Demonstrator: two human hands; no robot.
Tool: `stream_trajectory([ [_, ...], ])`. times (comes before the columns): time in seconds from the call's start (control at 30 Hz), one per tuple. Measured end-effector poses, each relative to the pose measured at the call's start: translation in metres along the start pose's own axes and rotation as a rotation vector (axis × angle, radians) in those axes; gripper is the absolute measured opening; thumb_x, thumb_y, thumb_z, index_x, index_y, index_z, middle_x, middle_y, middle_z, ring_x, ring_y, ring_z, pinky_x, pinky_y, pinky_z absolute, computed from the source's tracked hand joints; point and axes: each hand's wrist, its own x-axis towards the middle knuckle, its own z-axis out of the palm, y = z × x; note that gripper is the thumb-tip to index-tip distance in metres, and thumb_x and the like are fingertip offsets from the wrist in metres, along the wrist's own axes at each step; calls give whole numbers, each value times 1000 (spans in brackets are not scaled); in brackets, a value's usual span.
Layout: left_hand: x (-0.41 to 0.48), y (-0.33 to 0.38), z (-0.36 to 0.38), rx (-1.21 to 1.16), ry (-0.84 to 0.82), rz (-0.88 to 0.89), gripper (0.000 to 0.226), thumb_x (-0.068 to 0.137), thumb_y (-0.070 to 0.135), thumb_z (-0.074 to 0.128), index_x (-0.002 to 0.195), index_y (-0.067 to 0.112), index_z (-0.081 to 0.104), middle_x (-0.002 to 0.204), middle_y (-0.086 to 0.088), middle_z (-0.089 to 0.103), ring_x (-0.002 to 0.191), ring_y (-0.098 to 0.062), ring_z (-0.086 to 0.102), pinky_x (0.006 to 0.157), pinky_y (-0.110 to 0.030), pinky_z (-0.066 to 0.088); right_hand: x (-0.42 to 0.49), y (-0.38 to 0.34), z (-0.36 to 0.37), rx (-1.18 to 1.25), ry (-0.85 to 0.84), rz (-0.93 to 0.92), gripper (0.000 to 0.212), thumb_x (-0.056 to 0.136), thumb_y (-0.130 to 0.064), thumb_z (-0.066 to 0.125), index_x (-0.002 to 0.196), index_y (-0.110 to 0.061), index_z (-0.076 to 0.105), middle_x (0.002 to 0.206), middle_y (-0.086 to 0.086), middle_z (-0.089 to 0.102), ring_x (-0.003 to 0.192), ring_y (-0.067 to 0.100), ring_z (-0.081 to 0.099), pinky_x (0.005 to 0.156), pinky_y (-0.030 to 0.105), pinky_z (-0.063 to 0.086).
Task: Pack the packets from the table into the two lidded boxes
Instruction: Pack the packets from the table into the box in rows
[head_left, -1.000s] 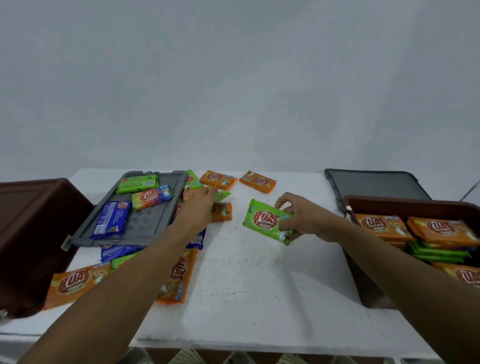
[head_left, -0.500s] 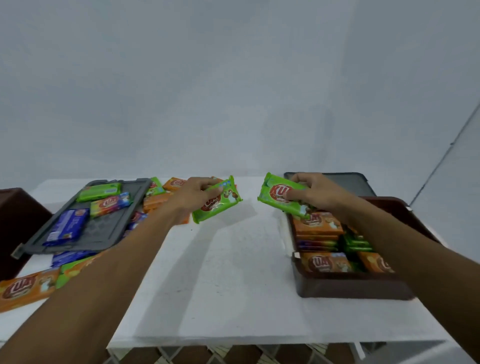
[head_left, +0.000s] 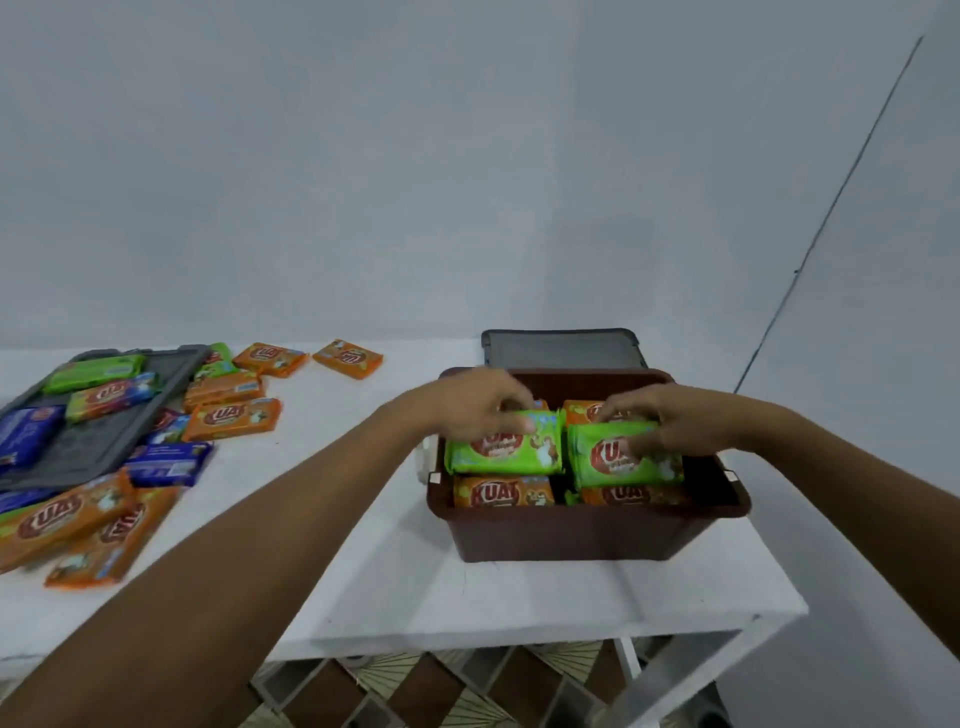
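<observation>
A white table (head_left: 363, 597) stands against a bare grey wall. On it the brown box (head_left: 571, 535) sits open, with its grey lid (head_left: 558, 349) lying just behind it. The box looks nearly full: packed orange packets (head_left: 501, 492) lie under two green ones being set on top. The left hand (head_left: 467, 405) grips the left green packet (head_left: 504, 452) by its far edge, fingers curled over it. The right hand (head_left: 670, 421) holds the right green packet (head_left: 618, 457) the same way. Plenty seems left to pack. Well left of the box, loose orange packets (head_left: 231, 418) and blue packets (head_left: 166, 464) lie around and on a second grey lid (head_left: 78, 452). No second box shows, and nothing blocks either hand.
</observation>
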Motion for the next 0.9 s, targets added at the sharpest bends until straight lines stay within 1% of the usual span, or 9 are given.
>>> stream_trajectory([
  [0.13, 3, 6, 35, 143, -159, -82, 27, 100, 30, 51, 100, 9, 68, 93, 0, 66, 83, -18, 57, 74, -33, 44, -2, 13, 17, -313, -17, -49, 30, 91, -37, 60, 119, -31, 64, 112, -10, 65, 96, 10, 59, 86, 29, 50],
  [0.23, -4, 9, 40, 242, -114, -86, 28, 100, 32, 47, 101, 15, 69, 90, 8, 65, 79, -13, 54, 70, -30, 43, -7, 16, 27, -351, -20, -68, 33, 93, -43, 54, 121, -32, 65, 120, -13, 65, 102, 9, 58, 90, 30, 49],
  [0.3, -7, 8, 43, 285, -82, -93, 30, 99, 37, 44, 99, 20, 70, 89, 7, 68, 78, -12, 57, 69, -34, 49, -10, 21, 34, -391, 74, -66, 35, 93, -48, 51, 123, -36, 64, 121, -15, 64, 104, 10, 58, 86, 26, 47],
  [0.4, -7, 8, 47, 303, -53, -118, 35, 99, 47, 41, 92, 26, 69, 83, 10, 66, 75, -10, 56, 67, -33, 50, -11, 27, 41, -381, 195, -100, 31, 94, -46, 48, 116, -36, 68, 114, -15, 69, 97, 7, 61, 81, 23, 47],
  [0.5, -5, 10, 48, 303, -56, -138, 28, 99, 48, 42, 77, 35, 54, 68, 15, 52, 70, -8, 50, 65, -30, 45, -7, 26, 42, -380, 214, -92, 30, 96, -40, 44, 104, -31, 71, 103, -13, 72, 87, 8, 64, 78, 26, 50],
  [0.57, -5, 10, 49, 313, -38, -146, 34, 99, 47, 41, 69, 34, 48, 64, 14, 50, 66, -9, 49, 64, -30, 44, -4, 24, 40, -386, 179, -66, 35, 98, -39, 39, 98, -26, 71, 98, -10, 72, 83, 9, 64, 77, 28, 51],
  [0.63, -6, 11, 50, 320, -16, -164, 40, 100, 45, 38, 66, 30, 50, 65, 8, 55, 64, -10, 51, 64, -34, 48, -1, 17, 39, -348, 137, -79, 37, 101, -38, 35, 103, -23, 69, 104, -8, 71, 88, 9, 64, 83, 31, 52],
  [0.77, -5, 7, 52, 293, 24, -198, 38, 101, 41, 36, 87, 19, 63, 80, 2, 64, 73, -13, 58, 71, -42, 53, 15, -9, 39, -177, -66, -188, 38, 103, -21, 34, 130, -21, 61, 128, -13, 58, 117, 4, 50, 103, 25, 37],
  [0.9, -4, 5, 52, 329, 0, -190, 36, 102, 40, 35, 92, 21, 64, 85, 2, 66, 76, -12, 58, 72, -40, 53, 32, -25, 44, -340, -326, -154, 42, 104, -26, 28, 131, -19, 58, 139, -1, 54, 127, 17, 46, 107, 32, 34],
])
